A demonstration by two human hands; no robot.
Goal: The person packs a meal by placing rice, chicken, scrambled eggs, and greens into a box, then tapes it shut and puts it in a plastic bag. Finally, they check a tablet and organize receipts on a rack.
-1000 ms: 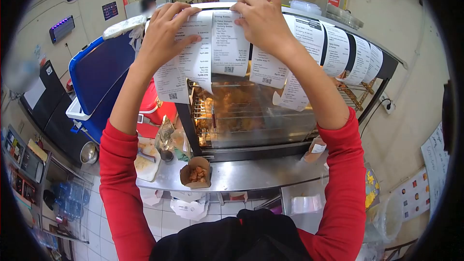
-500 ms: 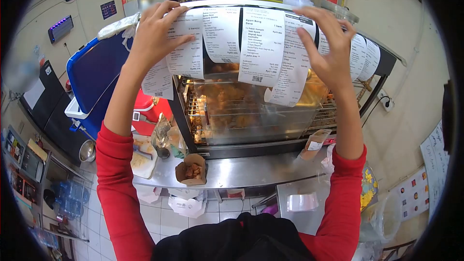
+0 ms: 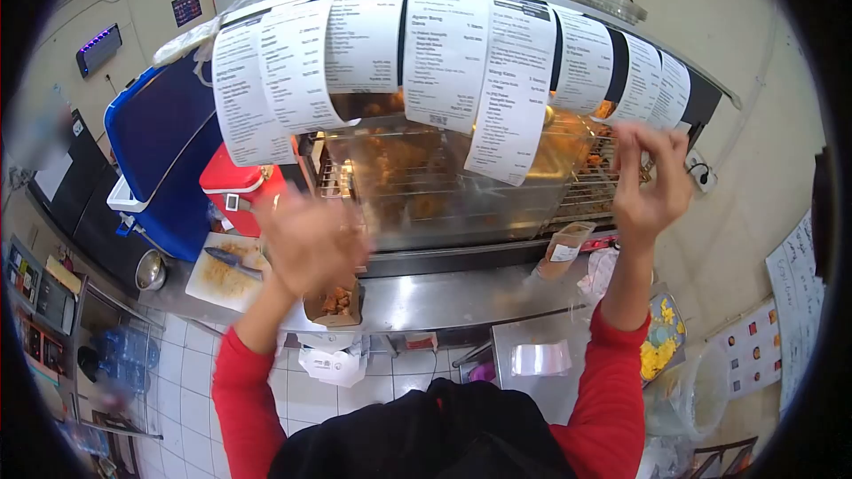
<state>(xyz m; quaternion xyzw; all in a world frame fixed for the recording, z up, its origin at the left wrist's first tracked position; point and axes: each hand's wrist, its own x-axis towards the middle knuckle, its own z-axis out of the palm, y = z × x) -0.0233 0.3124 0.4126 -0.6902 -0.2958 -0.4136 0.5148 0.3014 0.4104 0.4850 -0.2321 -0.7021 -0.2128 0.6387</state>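
Note:
My left hand (image 3: 311,239) is smeared by motion above a brown cardboard box (image 3: 321,312) of fried pieces, so its fingers cannot be read. My right hand (image 3: 654,182) is raised at the right end of a glass-fronted warming cabinet (image 3: 435,186). Its fingers curve loosely toward the thumb with a gap between, and nothing shows in them. Several long printed receipts (image 3: 448,58) hang in a row from the cabinet's top edge, partly covering the glass. Neither hand is on the receipts. Browned food shows blurrily behind the glass.
On the steel counter (image 3: 435,297) lie a cutting board (image 3: 211,282) with a knife (image 3: 232,261). A red cooler (image 3: 232,188) and an open blue cooler (image 3: 160,137) stand left. A clear container (image 3: 564,247) is at right, near a tray of yellow food (image 3: 657,357).
Both hands have left the receipts at the cabinet's top edge. My left hand has dropped down to the counter; my right has lowered and its fingers have curled. The view has shifted slightly.

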